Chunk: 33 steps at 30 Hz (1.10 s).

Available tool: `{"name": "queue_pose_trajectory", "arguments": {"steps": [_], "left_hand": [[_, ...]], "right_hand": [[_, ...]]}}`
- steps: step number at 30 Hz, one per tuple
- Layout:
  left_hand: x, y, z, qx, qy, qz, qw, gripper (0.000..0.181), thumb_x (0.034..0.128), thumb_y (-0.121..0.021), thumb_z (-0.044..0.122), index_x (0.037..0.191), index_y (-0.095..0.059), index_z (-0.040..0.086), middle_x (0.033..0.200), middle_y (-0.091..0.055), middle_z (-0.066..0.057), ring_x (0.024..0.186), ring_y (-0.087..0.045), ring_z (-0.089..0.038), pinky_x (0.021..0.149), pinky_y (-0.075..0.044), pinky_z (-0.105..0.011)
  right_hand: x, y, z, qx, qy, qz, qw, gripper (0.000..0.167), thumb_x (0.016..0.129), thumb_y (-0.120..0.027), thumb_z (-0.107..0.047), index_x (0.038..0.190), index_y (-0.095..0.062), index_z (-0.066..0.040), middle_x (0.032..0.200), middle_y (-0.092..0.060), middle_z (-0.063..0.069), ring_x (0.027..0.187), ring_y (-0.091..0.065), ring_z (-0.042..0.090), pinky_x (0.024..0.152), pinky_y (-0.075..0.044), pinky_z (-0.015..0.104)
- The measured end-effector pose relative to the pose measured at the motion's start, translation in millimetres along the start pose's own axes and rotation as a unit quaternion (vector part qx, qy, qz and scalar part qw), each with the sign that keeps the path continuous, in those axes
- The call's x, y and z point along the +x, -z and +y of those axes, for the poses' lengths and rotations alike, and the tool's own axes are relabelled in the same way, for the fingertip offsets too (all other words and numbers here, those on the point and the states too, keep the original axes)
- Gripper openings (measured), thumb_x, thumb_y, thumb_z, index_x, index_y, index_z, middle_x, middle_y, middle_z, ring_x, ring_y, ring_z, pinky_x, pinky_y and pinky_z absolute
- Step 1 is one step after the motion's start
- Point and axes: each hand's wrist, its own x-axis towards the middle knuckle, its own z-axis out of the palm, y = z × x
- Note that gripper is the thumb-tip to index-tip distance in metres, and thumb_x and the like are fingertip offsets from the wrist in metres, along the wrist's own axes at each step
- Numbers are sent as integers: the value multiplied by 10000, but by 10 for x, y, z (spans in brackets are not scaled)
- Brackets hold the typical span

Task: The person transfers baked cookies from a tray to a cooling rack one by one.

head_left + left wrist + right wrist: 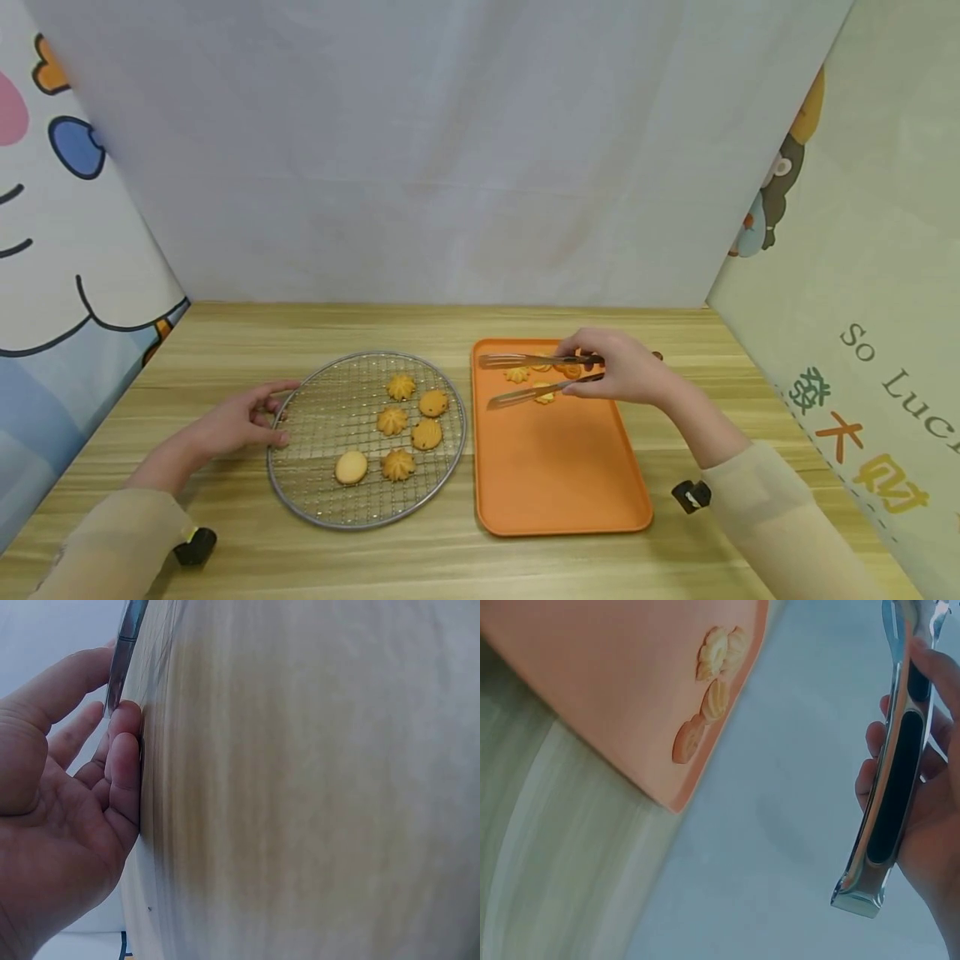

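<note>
A cream fabric left sleeve (112, 542) and matching cream fabric right sleeve (787, 517) end short of the bare left hand (231, 425) and bare right hand (621, 368), with a small boxy black left device (196, 547) and a white-marked boxy black right device (691, 497) alongside.

A round grey wire rack (360, 527) bearing six golden cookies (392, 420) is gripped by the left hand (236, 422); slim brownish tongs (510, 361) are held by the right hand (622, 368) above a rectangular orange tray (555, 475).
</note>
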Motion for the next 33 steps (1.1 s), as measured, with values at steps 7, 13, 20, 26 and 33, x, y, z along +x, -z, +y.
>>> {"name": "queue_pose_trajectory", "arguments": {"steps": [7, 13, 20, 26, 33], "left_hand": [[-6, -5, 10, -94, -57, -31, 9999, 875, 778, -772, 195, 1470, -264, 24, 1076, -438, -171, 691, -455, -115, 620, -422, -251], [-11, -10, 23, -67, 6, -29, 10000, 876, 783, -768, 194, 1477, -257, 36, 1103, -439, -172, 724, -481, -131, 646, -436, -254], [-10, -11, 20, -111, -17, -34, 9999, 882, 780, -770, 194, 1476, -253, 30, 1117, -435, -186, 734, -483, -135, 646, -438, -255], [3, -6, -10, -55, -1, -24, 10000, 885, 775, -775, 204, 1476, -261, 39, 1116, -432, -183, 741, -493, -136, 653, -446, -256], [4, -2, -11, -75, -49, -20, 10000, 878, 773, -775, 193, 1472, -268, 35, 1093, -430, -173, 708, -471, -117, 629, -432, -249]], "right_hand": [[-120, -58, 134, 220, -272, 38, 9994, 386, 771, -788, -279, 1105, -627, -174, 1004, -620, -50, 810, -546, 108, 665, -493, 319], [-227, -120, 264, 261, -533, 63, 9982, 379, 776, -784, -247, 1106, -626, -148, 987, -613, -33, 727, -534, 189, 611, -444, 276], [-335, -186, 405, 298, -730, 100, 9968, 365, 771, -788, -229, 1092, -639, -139, 954, -613, -36, 701, -511, 174, 597, -435, 260], [-410, -255, 533, 511, -894, 36, 9947, 377, 792, -771, -258, 1110, -641, -103, 999, -639, 51, 705, -502, 129, 611, -444, 265], [-472, -322, 635, 698, -1270, 62, 9894, 402, 782, -779, -259, 1121, -633, -102, 1018, -636, 85, 705, -510, 139, 599, -459, 266]]}}
